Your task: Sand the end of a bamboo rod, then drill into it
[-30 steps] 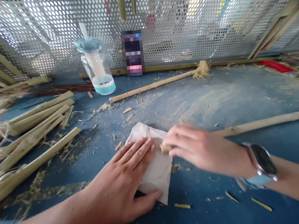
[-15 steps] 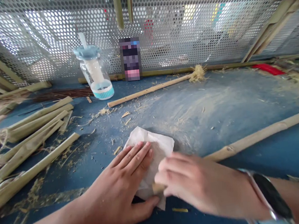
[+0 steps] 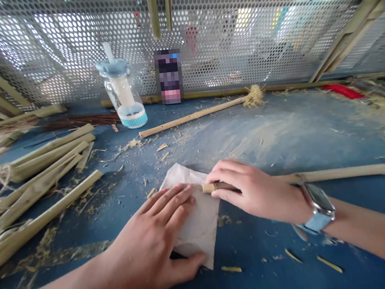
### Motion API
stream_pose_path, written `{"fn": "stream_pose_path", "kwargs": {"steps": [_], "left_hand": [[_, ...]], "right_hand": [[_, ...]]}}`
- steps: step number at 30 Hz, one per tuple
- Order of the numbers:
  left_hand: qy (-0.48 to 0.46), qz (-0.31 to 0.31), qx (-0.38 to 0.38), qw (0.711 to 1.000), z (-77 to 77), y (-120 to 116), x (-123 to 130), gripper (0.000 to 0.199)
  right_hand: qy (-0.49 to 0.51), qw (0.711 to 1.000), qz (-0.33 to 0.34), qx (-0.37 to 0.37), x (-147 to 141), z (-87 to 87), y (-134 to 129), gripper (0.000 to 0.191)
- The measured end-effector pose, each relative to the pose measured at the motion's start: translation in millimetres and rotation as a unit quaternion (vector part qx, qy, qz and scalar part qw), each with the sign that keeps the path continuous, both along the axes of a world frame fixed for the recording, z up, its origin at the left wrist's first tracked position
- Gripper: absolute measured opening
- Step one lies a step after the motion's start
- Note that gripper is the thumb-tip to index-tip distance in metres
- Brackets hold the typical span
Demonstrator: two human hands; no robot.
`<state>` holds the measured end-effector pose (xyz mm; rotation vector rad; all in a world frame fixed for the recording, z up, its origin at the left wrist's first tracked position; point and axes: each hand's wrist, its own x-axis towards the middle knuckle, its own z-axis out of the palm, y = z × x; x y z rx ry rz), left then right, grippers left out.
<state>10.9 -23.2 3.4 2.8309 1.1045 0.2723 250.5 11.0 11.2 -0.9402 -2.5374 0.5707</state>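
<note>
My left hand (image 3: pixel 162 236) lies flat on a creased, pale sheet of paper (image 3: pixel 201 234), its fingers stretched out and pressing it to the blue tabletop. My right hand (image 3: pixel 247 187), with a watch at the wrist, is closed around a bamboo stick (image 3: pixel 345 173). The stick's cut end touches or sits just over the sheet's upper right edge, near my left fingertips. From there it runs under my right hand and out to the right side of the view. My palm and fingers hide part of it.
Split bamboo pieces (image 3: pixel 47 190) tied with string lie at left. Behind stand a lidded bottle (image 3: pixel 125 96) and a blurred phone (image 3: pixel 169 76) against a perforated metal screen (image 3: pixel 236 31). A stick with a frayed tip (image 3: pixel 196 115) and a red strip (image 3: pixel 344 91) lie farther back.
My right hand has moved up and away along the sheet, taking the bamboo stick's end from the lower part to the upper right edge. My left hand has stayed nearly still.
</note>
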Motion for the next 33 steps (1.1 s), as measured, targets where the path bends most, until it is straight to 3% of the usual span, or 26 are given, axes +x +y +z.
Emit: {"fn": "stream_pose_path", "kwargs": {"steps": [2, 6, 11, 17, 22, 26, 28, 33], "left_hand": [[-0.005, -0.003, -0.009, 1.000, 0.8, 0, 0, 0.065], [-0.016, -0.009, -0.023, 1.000, 1.5, -1, 0, 0.065], [-0.009, -0.001, -0.008, 1.000, -0.5, -1, -1, 0.066], [0.007, -0.011, 0.008, 1.000, -2.2, 0, 0, 0.065], [0.009, 0.002, 0.012, 1.000, -2.3, -2, -1, 0.065], [-0.014, -0.008, -0.002, 1.000, -3.4, -2, -1, 0.067], [-0.031, -0.007, -0.007, 0.999, -4.1, -1, -1, 0.065], [-0.036, 0.002, -0.007, 0.999, -5.5, -2, -2, 0.066]], "right_hand": [[-0.004, 1.000, 0.006, -0.017, -1, 2.0, -3, 0.009], [-0.003, 0.996, 0.077, -0.034, -3, 3.2, -10, 0.005], [0.005, 1.000, -0.022, -0.009, 1, 0.6, 3, 0.010], [-0.004, 0.996, 0.083, -0.026, -5, 2.5, -11, 0.008], [0.001, 0.999, -0.029, 0.026, 3, -1.0, 12, 0.011], [0.001, 0.995, 0.092, 0.034, -5, -0.5, -8, 0.011], [0.008, 0.993, 0.113, 0.035, -7, -0.2, -11, 0.014], [-0.007, 1.000, -0.003, 0.016, 0, 1.8, 9, 0.009]]}}
